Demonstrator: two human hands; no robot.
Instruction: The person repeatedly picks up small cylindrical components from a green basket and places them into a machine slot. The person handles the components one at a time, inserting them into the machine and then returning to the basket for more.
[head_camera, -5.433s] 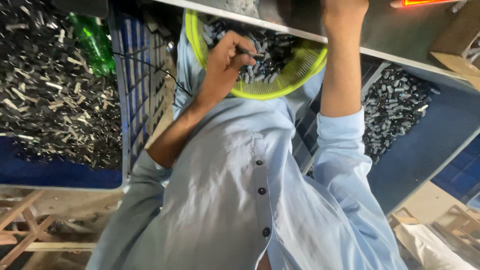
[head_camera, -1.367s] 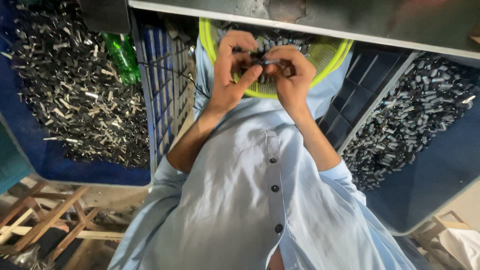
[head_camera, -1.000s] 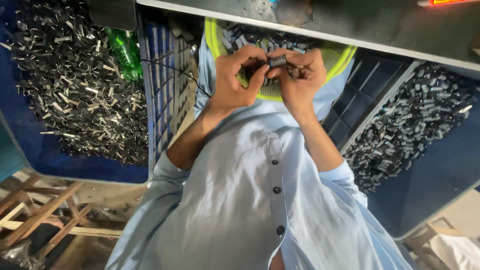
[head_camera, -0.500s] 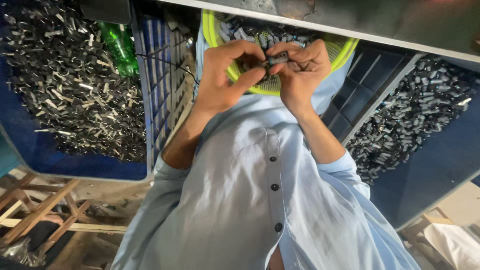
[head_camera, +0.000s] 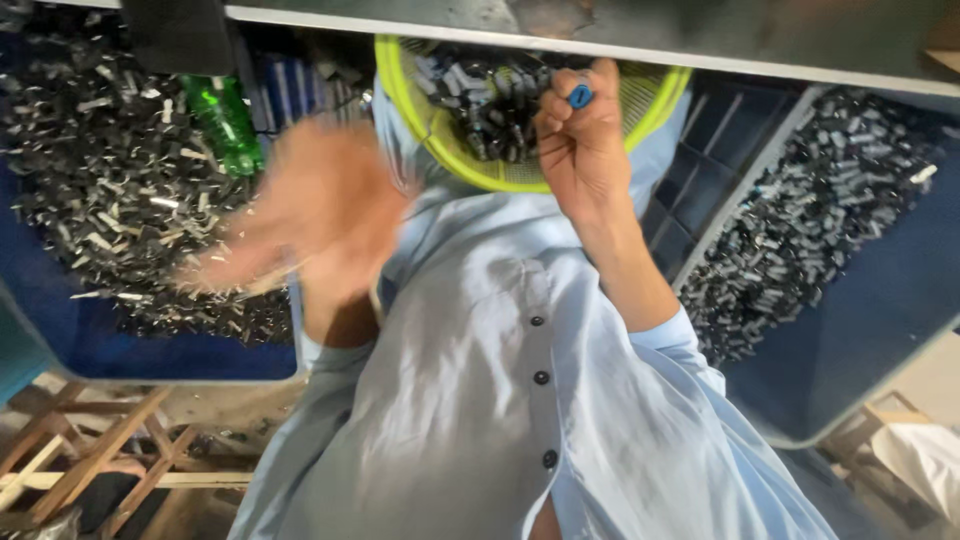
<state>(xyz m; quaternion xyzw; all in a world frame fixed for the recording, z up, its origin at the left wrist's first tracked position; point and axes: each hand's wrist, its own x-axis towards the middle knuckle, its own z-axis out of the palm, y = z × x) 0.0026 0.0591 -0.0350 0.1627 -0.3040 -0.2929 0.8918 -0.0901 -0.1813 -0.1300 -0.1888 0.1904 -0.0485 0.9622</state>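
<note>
My right hand (head_camera: 582, 150) is raised as a fist in front of a yellow mesh basket (head_camera: 418, 118) and pinches a small blue-capped part (head_camera: 579, 96) at its fingertips. The basket sits in my lap and holds several dark metal parts (head_camera: 488, 100). My left hand (head_camera: 300, 215) is a motion blur at the left, fingers stretched out, over the edge of the left blue bin (head_camera: 150, 352). I see nothing in it. My light blue buttoned shirt (head_camera: 500, 400) fills the lower middle.
The left blue bin holds a heap of small shiny metal pieces (head_camera: 90, 170) and a green plastic bottle (head_camera: 225, 118). A second blue bin (head_camera: 870, 330) at the right holds dark parts (head_camera: 800, 220). A grey bench edge (head_camera: 600, 42) runs overhead; wooden slats (head_camera: 90, 470) lie lower left.
Both hands were together over the basket working one small part. Now my left hand has swung out to the left toward the bin, while my right hand stays up with the blue-capped part.
</note>
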